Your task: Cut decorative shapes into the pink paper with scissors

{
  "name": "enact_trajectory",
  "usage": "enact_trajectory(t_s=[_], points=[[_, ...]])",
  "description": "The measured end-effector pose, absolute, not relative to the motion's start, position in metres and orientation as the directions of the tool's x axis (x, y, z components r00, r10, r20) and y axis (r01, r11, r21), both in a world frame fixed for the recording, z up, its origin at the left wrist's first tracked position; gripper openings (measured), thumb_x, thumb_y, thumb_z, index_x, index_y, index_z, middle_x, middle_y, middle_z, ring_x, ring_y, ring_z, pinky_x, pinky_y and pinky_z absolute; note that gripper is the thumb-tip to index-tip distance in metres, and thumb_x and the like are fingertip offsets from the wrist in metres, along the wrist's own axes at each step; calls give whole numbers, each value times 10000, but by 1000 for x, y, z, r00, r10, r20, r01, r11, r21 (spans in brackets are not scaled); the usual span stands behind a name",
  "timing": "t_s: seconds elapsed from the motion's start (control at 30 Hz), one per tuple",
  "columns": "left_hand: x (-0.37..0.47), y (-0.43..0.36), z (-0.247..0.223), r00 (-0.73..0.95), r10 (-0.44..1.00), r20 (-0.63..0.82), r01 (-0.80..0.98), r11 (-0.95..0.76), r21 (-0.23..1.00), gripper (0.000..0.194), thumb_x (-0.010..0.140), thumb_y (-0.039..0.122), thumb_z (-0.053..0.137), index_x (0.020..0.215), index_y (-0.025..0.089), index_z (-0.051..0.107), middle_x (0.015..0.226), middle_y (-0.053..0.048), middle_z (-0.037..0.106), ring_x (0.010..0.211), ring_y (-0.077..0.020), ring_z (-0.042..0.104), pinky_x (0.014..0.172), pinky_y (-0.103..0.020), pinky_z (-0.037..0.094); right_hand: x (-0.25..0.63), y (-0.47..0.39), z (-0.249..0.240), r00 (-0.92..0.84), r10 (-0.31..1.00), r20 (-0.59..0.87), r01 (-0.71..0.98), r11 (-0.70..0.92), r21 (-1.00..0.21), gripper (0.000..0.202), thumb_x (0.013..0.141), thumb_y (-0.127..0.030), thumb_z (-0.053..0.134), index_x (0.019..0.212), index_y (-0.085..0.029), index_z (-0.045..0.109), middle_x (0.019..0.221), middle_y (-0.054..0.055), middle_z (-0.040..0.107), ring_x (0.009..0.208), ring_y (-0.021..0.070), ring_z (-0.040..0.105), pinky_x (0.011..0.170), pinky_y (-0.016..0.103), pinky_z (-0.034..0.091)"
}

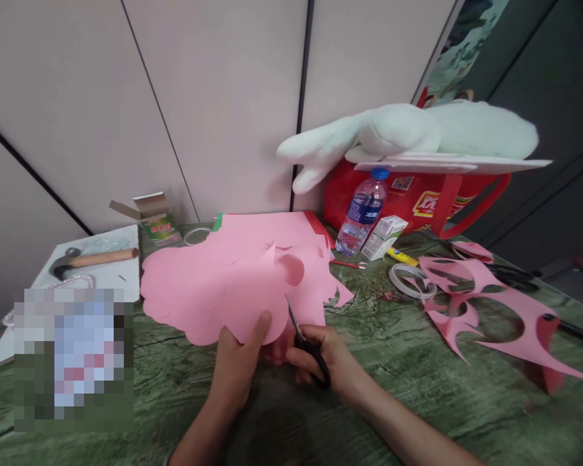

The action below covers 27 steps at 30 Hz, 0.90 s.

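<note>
Two hands busy — left hand (238,362) pinched the pink paper (233,278), right hand (320,359) gripped the scissors (304,340) mid-cut — next, a careful curve.

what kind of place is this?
Probably an office or home craft desk: a green marble-look table against plain panelled walls, with pink paper being cut with scissors, tape rolls and offcuts.

Setting: you're at an office-type room w/ an improvised craft bench (418,388), green marble-look top. Evidence: plain wall panels (223,97) w/ dark seams behind; pink paper sheets (233,278) and offcuts (486,310); tape rolls (407,279); hammer (90,260); small carton (150,217); water bottle (362,212); red gift bag (427,197) topped by plush toy (418,129).
</note>
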<state>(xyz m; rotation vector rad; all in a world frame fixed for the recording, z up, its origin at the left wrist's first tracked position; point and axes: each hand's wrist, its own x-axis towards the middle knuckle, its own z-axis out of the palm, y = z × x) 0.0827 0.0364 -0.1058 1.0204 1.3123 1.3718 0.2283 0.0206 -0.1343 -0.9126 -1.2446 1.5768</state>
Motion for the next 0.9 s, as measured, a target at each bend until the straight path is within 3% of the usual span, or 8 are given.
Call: enact_trajectory(t_s=[0.2, 0.47, 0.9], points=[[82, 32, -101, -97, 994, -41, 76, 49, 996, 221, 696, 359, 691, 641, 164, 604, 573, -15, 648, 574, -185, 597, 568, -305, 480, 228, 21, -134, -307, 951, -37, -216, -108, -970, 426, 663, -519, 777, 701, -142, 581, 648, -14, 576, 437, 51, 408, 425, 201, 380], [86, 27, -99, 0, 999, -44, 57, 44, 997, 175, 687, 317, 674, 612, 190, 581, 485, 10, 604, 483, -168, 572, 516, -296, 468, 231, 24, -118, -372, 921, 119, -299, 2, -954, 355, 740, -473, 742, 772, -142, 620, 676, 6, 611, 637, 125, 551, 646, 251, 476], [86, 28, -97, 10, 998, -61, 34, 61, 998, 214, 678, 313, 680, 534, 192, 577, 450, -10, 586, 457, -166, 550, 509, -300, 455, 232, 25, -117, -416, 903, 108, -286, -17, -958, 406, 719, -525, 738, 804, -147, 616, 693, 15, 625, 652, 143, 570, 699, 286, 493]])
